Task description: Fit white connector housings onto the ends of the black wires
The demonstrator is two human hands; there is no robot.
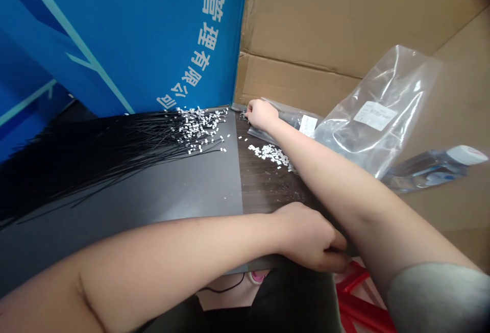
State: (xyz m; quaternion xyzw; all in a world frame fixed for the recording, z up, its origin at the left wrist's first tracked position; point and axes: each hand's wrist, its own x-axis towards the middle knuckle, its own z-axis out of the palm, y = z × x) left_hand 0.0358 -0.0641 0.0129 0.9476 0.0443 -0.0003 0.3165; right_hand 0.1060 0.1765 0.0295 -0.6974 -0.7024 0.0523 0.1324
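Observation:
My right hand [262, 114] reaches to the back of the table with its fingers pinched. It is at the end of a flat clear plastic bag [291, 113], beside some tiny pieces; what the fingertips hold is too small to make out. My left hand [310, 236] is closed near the table's front edge, its fingers curled away so that anything inside is hidden. Under my right forearm lies a loose pile of small white plastic pieces [270, 153]. To the left stretches a thick bundle of thin black wires [115, 139] with small white ends [199, 124].
A large clear bag [373, 113] with a label leans at the right, and a plastic bottle [432, 170] with a white cap lies beside it. A blue printed panel [153, 32] and a cardboard wall [306, 11] stand behind. A red stool [360, 297] shows below.

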